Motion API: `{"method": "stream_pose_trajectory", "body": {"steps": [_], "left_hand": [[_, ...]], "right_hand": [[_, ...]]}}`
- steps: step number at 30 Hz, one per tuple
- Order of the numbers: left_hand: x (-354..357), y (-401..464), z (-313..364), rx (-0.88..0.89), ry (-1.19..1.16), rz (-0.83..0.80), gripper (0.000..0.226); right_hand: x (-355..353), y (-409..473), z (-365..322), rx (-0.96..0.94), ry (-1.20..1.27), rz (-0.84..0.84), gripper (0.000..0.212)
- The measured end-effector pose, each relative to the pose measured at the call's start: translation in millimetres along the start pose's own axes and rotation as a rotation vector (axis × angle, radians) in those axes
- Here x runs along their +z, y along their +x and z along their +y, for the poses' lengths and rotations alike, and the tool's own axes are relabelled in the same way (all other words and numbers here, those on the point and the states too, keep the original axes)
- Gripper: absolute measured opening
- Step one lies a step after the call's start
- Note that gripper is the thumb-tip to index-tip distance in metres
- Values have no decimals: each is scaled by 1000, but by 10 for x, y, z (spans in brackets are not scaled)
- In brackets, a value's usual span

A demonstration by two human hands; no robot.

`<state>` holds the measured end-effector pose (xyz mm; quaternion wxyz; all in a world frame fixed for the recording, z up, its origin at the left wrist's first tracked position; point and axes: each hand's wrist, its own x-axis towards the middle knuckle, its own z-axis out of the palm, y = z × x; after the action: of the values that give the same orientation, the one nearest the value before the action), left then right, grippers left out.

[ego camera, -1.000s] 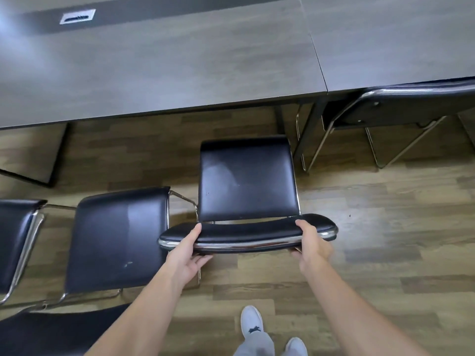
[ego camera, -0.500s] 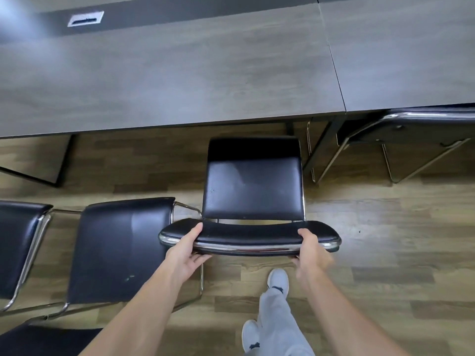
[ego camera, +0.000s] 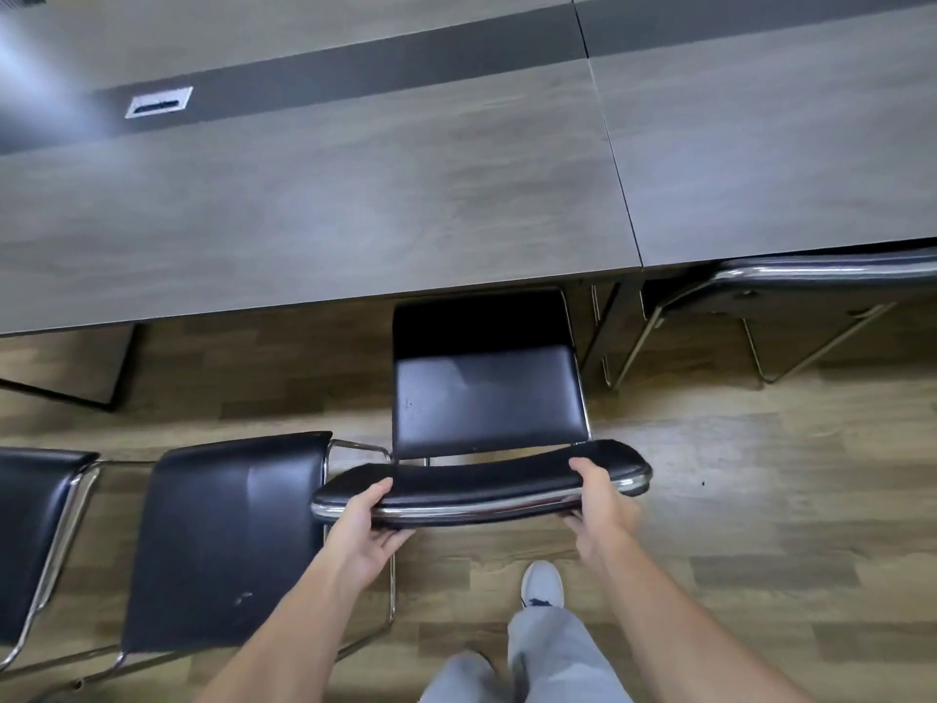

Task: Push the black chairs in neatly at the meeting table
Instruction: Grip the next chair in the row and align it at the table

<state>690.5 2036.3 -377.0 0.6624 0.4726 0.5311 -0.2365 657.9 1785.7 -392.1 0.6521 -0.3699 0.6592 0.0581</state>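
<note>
A black chair (ego camera: 487,398) with a chrome frame stands in front of me, its seat's front edge just under the near edge of the grey meeting table (ego camera: 329,195). My left hand (ego camera: 367,522) grips the left part of its backrest top, thumb on the black pad and fingers curled under the chrome bar. My right hand (ego camera: 598,504) grips the right part of the backrest the same way. A second black chair (ego camera: 228,540) stands pulled out to the left, well back from the table. A third black chair (ego camera: 35,525) shows at the far left edge.
Another black chair (ego camera: 821,291) is tucked under the table at the right. A table leg (ego camera: 608,327) stands just right of the held chair's seat. A cable hatch (ego camera: 159,101) sits in the table's dark centre strip. My shoe (ego camera: 542,583) is on the wooden floor behind the chair.
The held chair has slid forward toward the table, its seat front now reaching under the table edge. I have stepped forward with it, both hands keeping their grip on the backrest.
</note>
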Motion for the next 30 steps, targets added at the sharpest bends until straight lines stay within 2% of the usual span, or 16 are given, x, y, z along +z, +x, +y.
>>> {"method": "stream_pose_trajectory", "body": {"steps": [7, 10, 14, 24, 30], "left_hand": [[55, 55, 176, 6, 11, 21, 45], [112, 96, 259, 6, 22, 1, 46], [195, 166, 372, 11, 19, -24, 50], [500, 475, 967, 86, 101, -19, 74], [744, 645, 1354, 83, 114, -34, 73]], "right_hand": [[165, 16, -50, 30, 22, 35, 51], [232, 42, -105, 32, 18, 45, 42], [342, 78, -230, 0, -16, 13, 43], [910, 151, -616, -82, -10, -55, 67], [1277, 206, -838, -127, 7, -42, 56]]}}
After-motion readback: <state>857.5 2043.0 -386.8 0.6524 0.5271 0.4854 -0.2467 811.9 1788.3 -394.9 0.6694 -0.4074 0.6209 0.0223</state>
